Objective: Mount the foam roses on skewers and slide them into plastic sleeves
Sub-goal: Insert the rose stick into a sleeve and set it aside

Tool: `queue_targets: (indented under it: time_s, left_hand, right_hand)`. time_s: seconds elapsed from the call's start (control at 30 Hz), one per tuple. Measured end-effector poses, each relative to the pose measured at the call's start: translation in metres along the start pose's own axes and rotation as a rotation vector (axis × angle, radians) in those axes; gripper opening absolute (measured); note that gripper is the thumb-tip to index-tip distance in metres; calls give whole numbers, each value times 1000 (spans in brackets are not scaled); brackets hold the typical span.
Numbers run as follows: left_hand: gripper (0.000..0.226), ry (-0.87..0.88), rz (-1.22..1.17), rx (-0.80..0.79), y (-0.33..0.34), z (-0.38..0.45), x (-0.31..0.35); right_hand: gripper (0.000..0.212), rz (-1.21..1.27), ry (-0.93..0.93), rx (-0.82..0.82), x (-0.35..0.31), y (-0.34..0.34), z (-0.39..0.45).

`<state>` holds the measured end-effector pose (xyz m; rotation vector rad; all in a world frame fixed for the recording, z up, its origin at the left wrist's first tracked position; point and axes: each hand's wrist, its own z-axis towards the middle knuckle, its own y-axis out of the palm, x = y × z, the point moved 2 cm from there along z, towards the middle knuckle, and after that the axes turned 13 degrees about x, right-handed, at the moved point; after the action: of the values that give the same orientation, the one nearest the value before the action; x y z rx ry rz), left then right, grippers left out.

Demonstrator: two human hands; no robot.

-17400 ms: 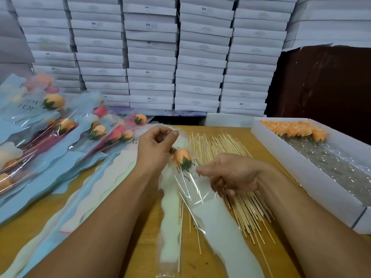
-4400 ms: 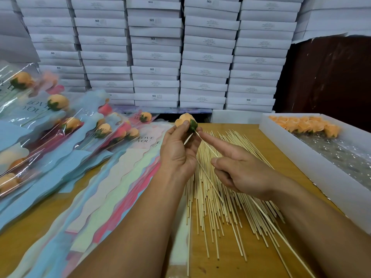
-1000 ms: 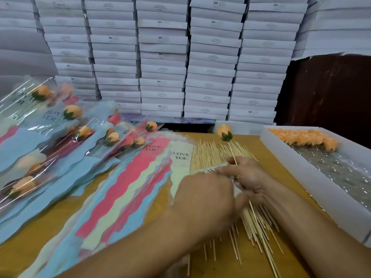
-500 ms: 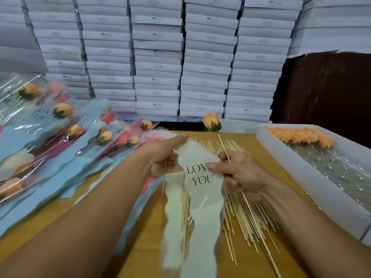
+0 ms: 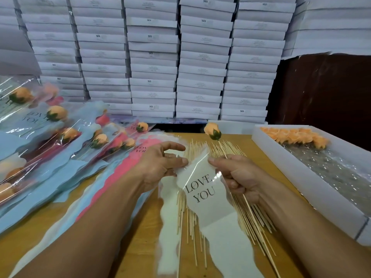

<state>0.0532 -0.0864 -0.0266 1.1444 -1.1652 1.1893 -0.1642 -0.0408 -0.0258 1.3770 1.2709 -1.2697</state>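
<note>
An orange foam rose (image 5: 212,131) with a green base stands upright on a skewer (image 5: 222,149), outside the sleeve. My right hand (image 5: 239,175) grips that skewer and pinches the right top edge of a white plastic sleeve (image 5: 202,192) printed "LOVE YOU". My left hand (image 5: 162,163) pinches the sleeve's left top edge between thumb and fingers. The sleeve hangs over a loose pile of bamboo skewers (image 5: 247,213) on the wooden table (image 5: 140,247).
Finished sleeved roses (image 5: 56,133) lie stacked at the left. Flat empty sleeves (image 5: 112,181) in pink, blue and white fan out beside my left arm. A white tray (image 5: 301,183) at the right holds loose orange roses (image 5: 295,136). White boxes (image 5: 152,57) are stacked behind.
Both hands have drawn the sleeve a little nearer, and its top is now held stretched between them. The rose on its skewer stays upright in my right hand.
</note>
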Motion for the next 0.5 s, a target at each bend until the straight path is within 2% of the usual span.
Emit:
queue_targets:
  time_s: [0.2, 0.3, 0.5]
  left_hand:
    - [11, 176, 192, -31, 2, -9, -4]
    - [8, 273, 270, -35, 5, -13, -2]
    - [11, 444, 349, 67, 2, -12, 3]
  right_hand:
    - [38, 22, 9, 24, 1, -1, 2]
    - [37, -29, 35, 6, 3, 0, 2]
    - [36, -60, 62, 27, 4, 0, 3]
